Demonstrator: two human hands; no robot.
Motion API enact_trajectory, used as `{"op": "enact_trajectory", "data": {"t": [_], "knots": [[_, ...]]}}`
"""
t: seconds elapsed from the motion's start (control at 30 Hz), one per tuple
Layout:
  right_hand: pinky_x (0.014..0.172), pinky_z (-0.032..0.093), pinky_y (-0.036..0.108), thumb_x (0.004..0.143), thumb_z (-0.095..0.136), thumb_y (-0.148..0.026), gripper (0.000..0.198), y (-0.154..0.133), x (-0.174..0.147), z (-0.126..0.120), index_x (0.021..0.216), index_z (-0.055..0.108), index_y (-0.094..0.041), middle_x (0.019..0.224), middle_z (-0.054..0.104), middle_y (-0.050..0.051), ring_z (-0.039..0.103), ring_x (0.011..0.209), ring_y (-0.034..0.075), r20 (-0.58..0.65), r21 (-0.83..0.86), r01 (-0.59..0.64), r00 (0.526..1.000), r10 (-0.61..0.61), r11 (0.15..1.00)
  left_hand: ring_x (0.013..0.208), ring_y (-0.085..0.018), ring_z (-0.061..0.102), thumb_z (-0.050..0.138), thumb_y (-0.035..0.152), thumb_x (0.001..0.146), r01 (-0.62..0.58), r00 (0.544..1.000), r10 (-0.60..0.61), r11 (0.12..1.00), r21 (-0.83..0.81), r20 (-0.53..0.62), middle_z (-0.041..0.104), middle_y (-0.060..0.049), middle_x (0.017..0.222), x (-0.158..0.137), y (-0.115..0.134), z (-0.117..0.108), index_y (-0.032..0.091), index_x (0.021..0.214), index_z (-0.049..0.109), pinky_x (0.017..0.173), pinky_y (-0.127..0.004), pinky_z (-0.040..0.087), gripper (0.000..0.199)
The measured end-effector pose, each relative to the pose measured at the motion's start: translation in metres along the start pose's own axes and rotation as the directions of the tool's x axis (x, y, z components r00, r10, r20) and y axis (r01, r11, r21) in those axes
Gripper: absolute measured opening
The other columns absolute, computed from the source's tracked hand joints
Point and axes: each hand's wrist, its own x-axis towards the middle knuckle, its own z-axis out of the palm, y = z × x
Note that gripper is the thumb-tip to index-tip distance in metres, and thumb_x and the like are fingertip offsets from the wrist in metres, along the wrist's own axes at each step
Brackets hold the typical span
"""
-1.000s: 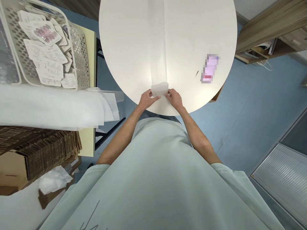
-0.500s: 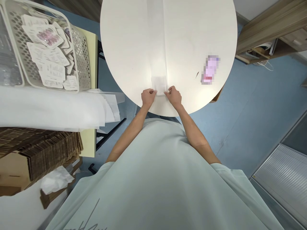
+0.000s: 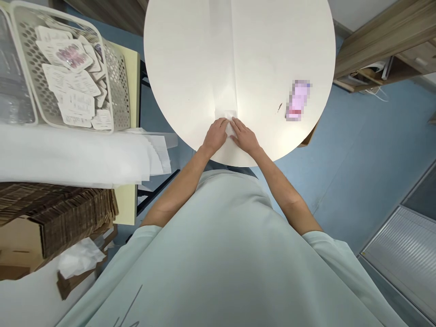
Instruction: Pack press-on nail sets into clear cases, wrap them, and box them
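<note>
The long, flat, translucent white strip (image 3: 223,59) runs lengthwise down the round white table (image 3: 180,59), its near end lying just inside the rim. The left hand (image 3: 216,135) and right hand (image 3: 245,137) rest on that end, fingertips close together; whether either pinches it, I cannot tell from above. A broad stretch of tabletop separates the strip from the blurred pink rectangular object (image 3: 298,101) near the right edge. Left of the table, past a floor gap, sits the white perforated plastic basket (image 3: 117,86).

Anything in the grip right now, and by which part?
The left hand and right hand have their fingers on the near end of the strip; whether either pinches it cannot be told.
</note>
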Motion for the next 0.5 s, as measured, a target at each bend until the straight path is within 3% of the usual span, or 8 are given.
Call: {"op": "enact_trajectory", "data": {"t": [0.1, 0.2, 0.37, 0.5], "knots": [[0.147, 0.042, 0.060, 0.114, 0.060, -0.023, 0.078, 0.002, -0.007, 0.009, 0.188, 0.036, -0.016, 0.197, 0.032, 0.017, 0.031, 0.186, 0.033, 0.017, 0.013, -0.013, 1.000, 0.013, 1.000, 0.166, -0.036, 0.057, 0.051, 0.016, 0.102, 0.016, 1.000, -0.016, 1.000, 0.000, 0.001, 0.062, -0.021, 0.175, -0.009, -0.002, 0.000, 0.012, 0.166, 0.062, 0.146, -0.057, 0.042, 0.064], [0.149, 0.038, 0.060, 0.117, 0.051, -0.024, 0.075, -0.002, -0.022, 0.020, 0.189, 0.034, -0.014, 0.197, 0.033, 0.017, 0.030, 0.186, 0.032, 0.016, 0.018, -0.007, 1.000, 0.007, 1.000, 0.169, -0.037, 0.056, 0.060, 0.025, 0.103, 0.038, 0.999, -0.038, 0.999, -0.013, 0.001, 0.061, -0.022, 0.178, -0.029, 0.000, 0.003, 0.011, 0.167, 0.061, 0.146, -0.057, 0.042, 0.065], [0.149, 0.035, 0.060, 0.123, 0.042, -0.040, 0.071, -0.009, -0.063, 0.033, 0.186, 0.038, -0.009, 0.196, 0.030, 0.021, 0.031, 0.185, 0.034, 0.054, 0.019, 0.058, 0.997, -0.059, 0.998, 0.169, -0.041, 0.056, 0.085, 0.046, 0.098, 0.051, 0.998, -0.049, 0.997, -0.065, 0.038, 0.061, -0.020, 0.178, -0.073, 0.002, 0.012, 0.018, 0.164, 0.064, 0.146, -0.060, 0.041, 0.075], [0.146, 0.042, 0.058, 0.125, 0.037, -0.048, 0.070, -0.009, -0.082, 0.039, 0.183, 0.043, -0.010, 0.194, 0.037, 0.022, 0.040, 0.182, 0.034, 0.034, 0.055, 0.052, 0.998, -0.054, 0.997, 0.167, -0.039, 0.059, 0.089, 0.040, 0.095, 0.133, 0.991, -0.130, 0.980, -0.150, 0.028, 0.062, -0.019, 0.178, -0.096, 0.003, 0.018, 0.020, 0.162, 0.064, 0.142, -0.058, 0.048, 0.075]]}}
